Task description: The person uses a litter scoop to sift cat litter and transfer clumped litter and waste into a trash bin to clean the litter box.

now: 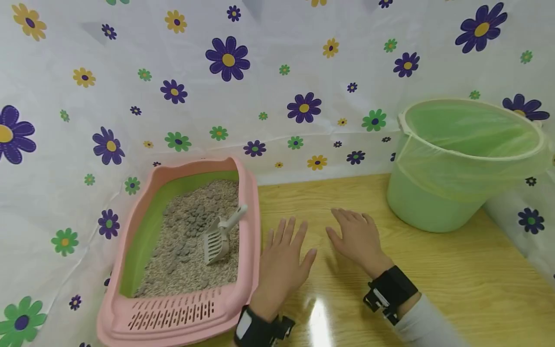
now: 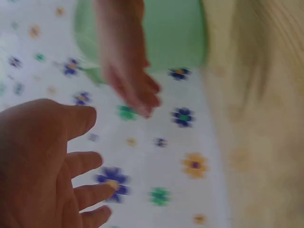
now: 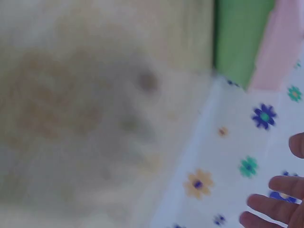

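Note:
My left hand (image 1: 282, 262), fingers spread and straight, is beside the right wall of the pink litter box (image 1: 249, 231) and holds nothing. To its right my right hand (image 1: 357, 238) hovers over the wooden table (image 1: 321, 197), its fingers extended and nothing in them. Inside the box, grey-brown cat litter (image 1: 173, 260) with darker clumps (image 1: 197, 221) fills the green inner tray (image 1: 140, 250). A grey slotted litter scoop (image 1: 217, 243) lies on the litter, its handle leaning toward the box's right rim. In the left wrist view both hands (image 2: 42, 161) appear with bare fingers.
A light green bin (image 1: 429, 202) stands at the back right, lined with a thin yellowish bag (image 1: 468, 178) folded over its rim. Behind everything hangs a white flower-print cloth (image 1: 269, 48). The litter box has a slotted front ledge (image 1: 173, 315).

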Demonstrator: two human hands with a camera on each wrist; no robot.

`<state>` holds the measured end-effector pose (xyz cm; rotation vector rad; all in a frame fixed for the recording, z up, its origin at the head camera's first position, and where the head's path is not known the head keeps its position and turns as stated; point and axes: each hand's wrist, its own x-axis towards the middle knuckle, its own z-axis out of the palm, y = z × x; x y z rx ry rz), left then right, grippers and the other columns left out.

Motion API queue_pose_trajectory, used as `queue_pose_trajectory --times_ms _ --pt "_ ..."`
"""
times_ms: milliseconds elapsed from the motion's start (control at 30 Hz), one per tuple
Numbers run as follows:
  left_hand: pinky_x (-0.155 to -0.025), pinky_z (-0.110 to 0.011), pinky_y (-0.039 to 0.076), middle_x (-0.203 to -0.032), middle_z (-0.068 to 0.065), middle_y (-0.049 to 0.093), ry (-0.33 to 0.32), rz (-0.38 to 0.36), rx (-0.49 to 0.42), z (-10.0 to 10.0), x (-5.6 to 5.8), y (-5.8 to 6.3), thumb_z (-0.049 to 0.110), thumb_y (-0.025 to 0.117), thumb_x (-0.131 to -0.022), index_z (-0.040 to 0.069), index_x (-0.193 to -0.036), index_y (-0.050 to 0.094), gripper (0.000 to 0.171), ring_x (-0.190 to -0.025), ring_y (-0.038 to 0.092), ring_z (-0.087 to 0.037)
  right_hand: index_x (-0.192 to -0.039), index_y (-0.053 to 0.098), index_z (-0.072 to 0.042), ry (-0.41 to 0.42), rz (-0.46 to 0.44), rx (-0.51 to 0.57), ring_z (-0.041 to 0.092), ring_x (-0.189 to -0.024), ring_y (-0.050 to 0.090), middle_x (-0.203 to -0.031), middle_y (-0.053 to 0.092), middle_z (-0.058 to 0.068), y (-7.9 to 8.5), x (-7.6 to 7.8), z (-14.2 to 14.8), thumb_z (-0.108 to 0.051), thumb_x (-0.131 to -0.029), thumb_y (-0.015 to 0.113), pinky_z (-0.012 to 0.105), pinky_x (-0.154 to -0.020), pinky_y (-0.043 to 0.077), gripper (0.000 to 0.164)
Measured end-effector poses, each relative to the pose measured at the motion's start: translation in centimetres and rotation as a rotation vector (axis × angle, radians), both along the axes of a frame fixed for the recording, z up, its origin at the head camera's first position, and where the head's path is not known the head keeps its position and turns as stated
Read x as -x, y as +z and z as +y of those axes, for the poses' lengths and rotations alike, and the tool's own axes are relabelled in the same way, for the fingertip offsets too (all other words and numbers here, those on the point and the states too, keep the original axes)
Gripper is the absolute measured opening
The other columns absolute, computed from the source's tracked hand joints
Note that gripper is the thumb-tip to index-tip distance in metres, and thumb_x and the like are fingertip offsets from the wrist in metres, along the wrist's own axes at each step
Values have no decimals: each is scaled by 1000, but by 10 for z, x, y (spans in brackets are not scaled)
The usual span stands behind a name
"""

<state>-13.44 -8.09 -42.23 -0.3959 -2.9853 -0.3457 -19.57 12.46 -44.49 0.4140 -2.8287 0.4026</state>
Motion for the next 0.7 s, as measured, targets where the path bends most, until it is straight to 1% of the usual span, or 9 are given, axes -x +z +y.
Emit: queue_pose_trajectory --times_ms 67,167,233,333,400,467,500,633,700 --pt "-127 -54 21 -168 -10 30 -49 36 1 -15 -25 16 51 50 -104 23 -160 36 64 -158 24 -33 -144 55 -2 -3 59 19 42 -124 62 -139 64 21 18 -1 16 -35 -101 60 60 -105 46 54" --pt "-125 -53 23 -165 -9 36 -71 162 21 -52 -60 29 52 57 -100 22 -156 44 65 -154 33 -34 -131 61 5 -6 274 95 47 -103 68 -119 70 27 50 0 48 -27 -97 63 58 -88 54 46" --pt "-122 -55 29 -161 -9 43 -62 244 53 -85 -76 29 53 64 -94 21 -152 49 68 -149 40 -36 -124 63 7 -30 445 132 49 -95 67 -113 71 29 70 2 73 -22 -93 64 58 -80 54 43" --pt "-117 -61 32 -156 -11 50 18 184 81 -134 -90 19 58 73 -86 20 -149 54 76 -143 45 -41 -125 63 7 -114 590 134 51 -100 64 -116 69 30 93 4 109 -20 -90 65 61 -79 51 44" --pt "-112 -67 35 -155 -13 50 71 73 106 -160 -97 9 66 74 -81 20 -149 54 84 -142 46 -45 -129 62 5 -176 596 105 53 -110 62 -125 67 30 104 4 132 -19 -90 65 64 -87 50 46" --pt "-113 -72 30 -157 -14 48 113 -77 126 -179 -102 -2 72 71 -79 21 -150 52 90 -143 42 -49 -133 60 5 -233 525 65 55 -114 58 -126 64 33 112 4 151 -18 -92 67 66 -86 48 47" --pt "-112 -74 30 -157 -14 48 109 -121 129 -187 -104 -8 76 70 -77 21 -150 52 93 -143 42 -50 -133 59 5 -259 483 34 55 -115 57 -125 64 34 115 4 158 -17 -93 67 67 -87 48 47" --pt "-109 -79 27 -157 -11 49 76 -220 87 -203 -109 -25 76 69 -78 20 -149 53 92 -142 44 -49 -131 59 7 -291 367 -56 58 -112 53 -118 62 38 123 7 177 -16 -95 69 71 -88 44 44" --pt "-107 -78 31 -154 -10 53 64 -205 85 -206 -109 -29 72 70 -80 19 -147 55 87 -138 48 -48 -127 61 7 -283 373 -90 58 -110 53 -115 62 38 124 9 180 -13 -95 69 71 -91 43 39"
